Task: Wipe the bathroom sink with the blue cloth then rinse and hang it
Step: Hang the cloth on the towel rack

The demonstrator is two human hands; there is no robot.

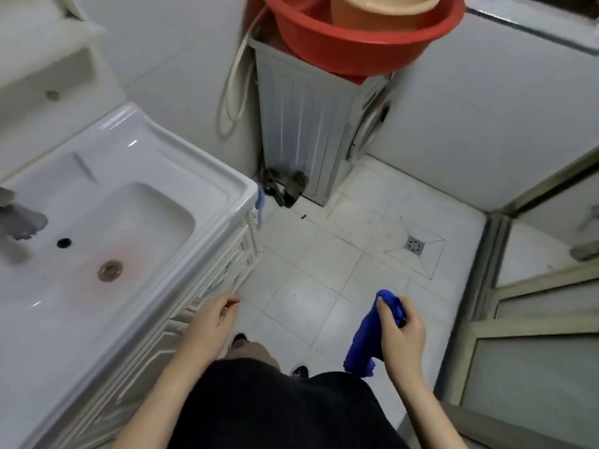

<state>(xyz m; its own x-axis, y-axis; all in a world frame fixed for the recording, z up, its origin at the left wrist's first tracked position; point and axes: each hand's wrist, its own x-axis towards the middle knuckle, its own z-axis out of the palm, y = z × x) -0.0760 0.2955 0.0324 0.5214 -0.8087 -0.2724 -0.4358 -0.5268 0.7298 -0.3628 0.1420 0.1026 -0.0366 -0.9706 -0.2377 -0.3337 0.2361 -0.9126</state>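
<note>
Crumpled bright-blue cloth [366,341] at lower right of the frame, bunched in the right hand [400,335], thumb and fingers pinched around its upper folds, the rest dangling over pale floor tiles [324,254], well apart from the basin. Left hand [212,322] at lower centre, empty, fingers loosely curled, just beside the white panelled cabinet front [181,322]. Glossy white ceramic sink [136,163] filling the left of the frame, brass-coloured drain ring [110,270] low in the bowl amid a faint reddish stain, dark overflow hole [64,243] above it, blurred grey tap [19,222] at the far left edge. Wiping apparently not yet begun: best to bring the cloth across, spread it flat under the palm rather than balled, work from the rim down toward the drain, press harder on the stain. Nothing lying in the bowl to clear first. At top centre, a red plastic basin [356,43] with a tan tub [382,11] inside, perched on a white ribbed appliance [301,124]; a beige hose [236,85] looped beside it. Floor drain [415,245] at right of centre. Tight standing room; no hanging place discernible.
</note>
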